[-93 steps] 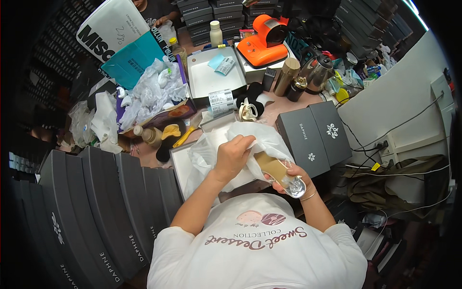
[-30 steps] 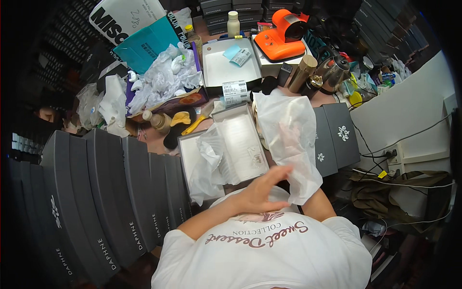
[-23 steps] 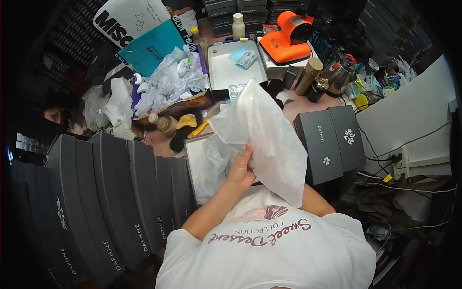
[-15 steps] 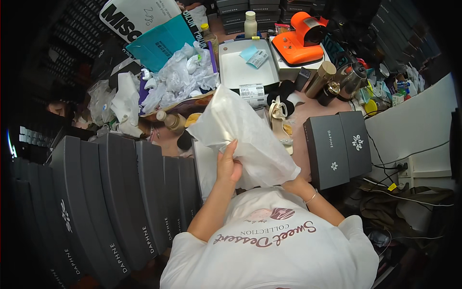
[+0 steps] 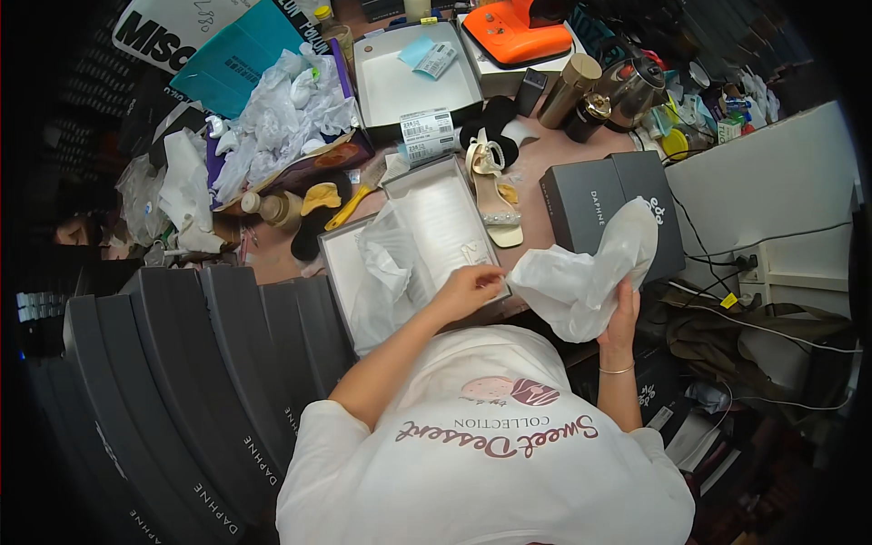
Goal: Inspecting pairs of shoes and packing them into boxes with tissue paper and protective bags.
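- While the right hand (image 5: 620, 313) grips a crumpled sheet of white tissue (image 5: 586, 272) from below, its fingers closed around the paper's lower edge, the left hand (image 5: 468, 289) pinches the tissue's left tip just at the near rim of the open box (image 5: 436, 232).
- The tissue hangs in the air to the right of the box, above the near edge of the surface (image 5: 545, 159); its long axis runs from the left hand up and right toward the grey lid (image 5: 610, 211) that lies beyond it.
- The box lies to the left of and slightly beyond both hands, its long axis tilted from near left to far right; the left hand is the nearer one, almost touching its rim.
- Inside the box more white paper (image 5: 386, 272) is bunched along the left wall; the floor to the right of it looks bare.
- A pale heeled sandal (image 5: 493, 195) lies on the surface just right of the box, between it and the lid, toe toward the person.
- Hard to make out: whether the left fingertips also touch the rim, since the paper covers them; the right palm is hidden behind the tissue.
- Stacked dark boxes (image 5: 182, 381) fill the near left, and their lower ends are cut off at the edge of the view.
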`<action>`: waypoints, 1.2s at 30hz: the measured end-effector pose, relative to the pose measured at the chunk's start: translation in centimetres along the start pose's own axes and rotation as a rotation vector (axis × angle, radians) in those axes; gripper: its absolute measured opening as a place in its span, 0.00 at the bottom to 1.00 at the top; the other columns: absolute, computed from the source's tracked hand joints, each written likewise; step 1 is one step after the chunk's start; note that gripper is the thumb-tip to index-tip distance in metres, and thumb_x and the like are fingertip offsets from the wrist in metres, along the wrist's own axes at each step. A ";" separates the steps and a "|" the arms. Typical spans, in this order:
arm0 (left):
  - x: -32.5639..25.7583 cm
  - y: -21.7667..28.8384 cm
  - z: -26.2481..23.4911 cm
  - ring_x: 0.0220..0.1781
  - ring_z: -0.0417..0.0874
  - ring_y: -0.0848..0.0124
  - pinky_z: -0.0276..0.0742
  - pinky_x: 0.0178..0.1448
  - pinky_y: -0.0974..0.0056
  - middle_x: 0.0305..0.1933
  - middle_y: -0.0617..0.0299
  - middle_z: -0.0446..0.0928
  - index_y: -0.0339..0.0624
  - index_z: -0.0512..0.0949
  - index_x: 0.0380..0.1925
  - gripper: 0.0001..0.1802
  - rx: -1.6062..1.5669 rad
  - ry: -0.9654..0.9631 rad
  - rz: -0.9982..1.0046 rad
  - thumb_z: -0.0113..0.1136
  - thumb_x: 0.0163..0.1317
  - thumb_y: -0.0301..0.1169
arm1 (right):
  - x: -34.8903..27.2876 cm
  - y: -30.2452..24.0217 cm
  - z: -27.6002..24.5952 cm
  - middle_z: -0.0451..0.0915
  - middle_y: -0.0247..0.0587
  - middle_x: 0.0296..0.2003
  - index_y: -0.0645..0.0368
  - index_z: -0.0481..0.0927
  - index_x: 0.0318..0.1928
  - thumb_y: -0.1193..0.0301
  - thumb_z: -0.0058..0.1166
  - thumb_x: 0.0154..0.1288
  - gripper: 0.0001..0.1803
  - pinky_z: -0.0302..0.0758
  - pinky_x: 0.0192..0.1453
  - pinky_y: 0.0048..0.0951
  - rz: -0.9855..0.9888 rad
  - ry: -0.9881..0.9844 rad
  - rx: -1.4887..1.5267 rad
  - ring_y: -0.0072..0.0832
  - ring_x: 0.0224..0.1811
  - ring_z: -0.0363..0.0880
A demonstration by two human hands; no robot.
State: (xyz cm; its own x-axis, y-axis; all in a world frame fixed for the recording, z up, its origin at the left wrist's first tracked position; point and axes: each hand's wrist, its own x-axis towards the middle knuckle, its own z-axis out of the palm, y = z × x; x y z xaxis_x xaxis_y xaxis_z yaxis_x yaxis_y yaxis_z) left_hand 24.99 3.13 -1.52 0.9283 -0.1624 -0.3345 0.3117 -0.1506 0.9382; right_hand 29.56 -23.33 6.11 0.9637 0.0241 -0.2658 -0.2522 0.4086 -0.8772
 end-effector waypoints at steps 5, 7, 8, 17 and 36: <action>3.7 -4.2 -0.8 0.48 0.76 0.56 0.77 0.49 0.57 0.46 0.49 0.75 0.43 0.68 0.58 0.35 0.807 0.225 -0.054 0.68 0.50 0.39 | -1.2 -0.4 -0.8 0.75 0.43 0.52 0.68 0.66 0.60 0.63 0.57 0.65 0.29 0.69 0.58 0.28 0.016 -0.049 -0.120 0.28 0.53 0.74; 4.4 -3.9 0.1 0.55 0.70 0.56 0.75 0.51 0.55 0.49 0.51 0.71 0.43 0.69 0.55 0.35 0.937 0.234 -0.073 0.71 0.45 0.37 | -1.8 0.7 -0.4 0.75 0.43 0.52 0.67 0.65 0.60 0.63 0.54 0.67 0.28 0.73 0.55 0.28 0.019 -0.024 -0.118 0.28 0.51 0.76; 5.0 -5.2 0.2 0.54 0.71 0.56 0.75 0.50 0.55 0.47 0.52 0.71 0.44 0.69 0.55 0.35 0.876 0.269 -0.034 0.71 0.44 0.36 | -1.9 1.0 -0.3 0.75 0.43 0.52 0.67 0.65 0.61 0.63 0.52 0.68 0.27 0.74 0.54 0.28 0.018 -0.016 -0.118 0.28 0.51 0.77; 5.2 -3.2 -6.0 0.35 0.81 0.55 0.76 0.42 0.59 0.34 0.51 0.80 0.38 0.75 0.44 0.19 0.500 -0.078 -0.278 0.58 0.49 0.23 | -0.1 0.7 -2.1 0.76 0.41 0.51 0.65 0.65 0.60 0.63 0.50 0.69 0.25 0.75 0.54 0.29 0.098 -0.068 -0.027 0.27 0.51 0.77; -0.5 2.4 -10.0 0.35 0.72 0.85 0.67 0.37 0.77 0.35 0.73 0.73 0.43 0.74 0.44 0.12 -0.485 0.070 0.002 0.59 0.60 0.23 | 0.9 2.9 5.7 0.73 0.41 0.54 0.65 0.63 0.63 0.60 0.71 0.47 0.45 0.67 0.61 0.30 0.308 -0.545 -0.213 0.29 0.56 0.71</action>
State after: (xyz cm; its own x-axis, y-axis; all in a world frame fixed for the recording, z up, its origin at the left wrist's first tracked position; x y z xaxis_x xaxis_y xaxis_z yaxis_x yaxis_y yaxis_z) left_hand 27.30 12.60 1.84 0.9351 -0.0942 -0.3417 0.3533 0.3238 0.8777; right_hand 30.14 -16.91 5.59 0.7368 0.5921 -0.3263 -0.4816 0.1209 -0.8680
